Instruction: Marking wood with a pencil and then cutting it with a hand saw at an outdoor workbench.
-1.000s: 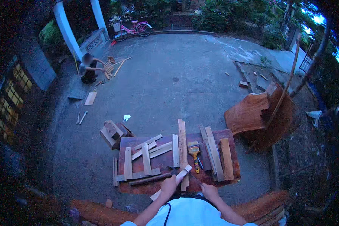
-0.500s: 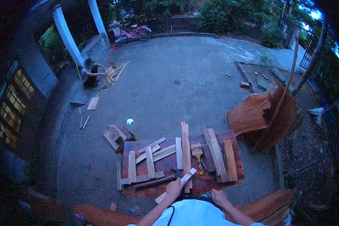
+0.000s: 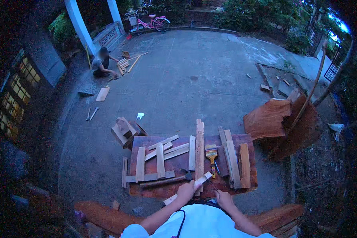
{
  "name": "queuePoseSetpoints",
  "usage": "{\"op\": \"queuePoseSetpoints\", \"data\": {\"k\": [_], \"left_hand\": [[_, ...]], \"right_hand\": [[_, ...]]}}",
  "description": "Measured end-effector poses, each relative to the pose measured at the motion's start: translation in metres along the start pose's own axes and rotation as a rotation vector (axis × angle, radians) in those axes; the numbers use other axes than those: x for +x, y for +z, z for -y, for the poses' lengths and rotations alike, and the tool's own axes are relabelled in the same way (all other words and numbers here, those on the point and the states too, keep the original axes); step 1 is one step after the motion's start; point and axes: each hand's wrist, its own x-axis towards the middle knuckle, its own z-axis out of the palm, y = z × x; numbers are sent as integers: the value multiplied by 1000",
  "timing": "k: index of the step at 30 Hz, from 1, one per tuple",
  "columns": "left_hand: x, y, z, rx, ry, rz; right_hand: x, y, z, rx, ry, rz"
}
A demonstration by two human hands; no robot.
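Observation:
At the wooden table's near edge, my left hand [image 3: 185, 193] grips a pale wood strip [image 3: 202, 179], which lies slanting across a longer upright plank [image 3: 199, 146]. My right hand [image 3: 224, 198] is closed on a thin metal tool [image 3: 213, 185], too small to identify, whose tip reaches the strip's side. A hammer [image 3: 162, 182] lies just left of my left hand. A yellow paintbrush [image 3: 211, 158] rests right of the upright plank. Several loose pale slats [image 3: 160, 158] lie on the table's left half, with more boards [image 3: 244, 162] on its right.
Wooden blocks [image 3: 123, 131] sit left of the table [image 3: 135, 190]; large slabs [image 3: 265, 119] with leaning poles stand right. A person [image 3: 101, 63] crouches by slats near pillars. Tools [image 3: 93, 114] lie on the concrete. A pink bicycle [image 3: 150, 23] stands behind. Wooden slabs [image 3: 103, 218] flank me.
The view has shifted slightly, moving the scene about in the picture. The crouching person's arm has dropped toward the ground. My hands keep their grips near the same spot on the strip.

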Motion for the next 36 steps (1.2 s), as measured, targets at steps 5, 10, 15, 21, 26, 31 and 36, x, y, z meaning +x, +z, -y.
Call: {"op": "queuePoseSetpoints", "data": {"k": [5, 10, 15, 21, 26, 31, 36], "left_hand": [[-2, -7, -4, 36, 9, 40], [9, 8, 16, -2, -172, 31], [10, -9, 11, 44, -92, -67], [10, -2, 6, 13, -109, -43], [8, 6, 15, 6, -122, -18], [11, -4, 12, -6, -151, -57], [10, 1, 15, 30, -103, -21]], "right_hand": [[-19, 13, -40, -68, -56, -2], [15, 3, 6, 48, -100, -119], [20, 4, -3, -4, -89, -58], [23, 6, 4, 2, -90, -65], [-1, 5, -21, -44, -25, 27], [2, 21, -30, 55, -17, -44], [-12, 13, -37, 29, -92, -52]]}}
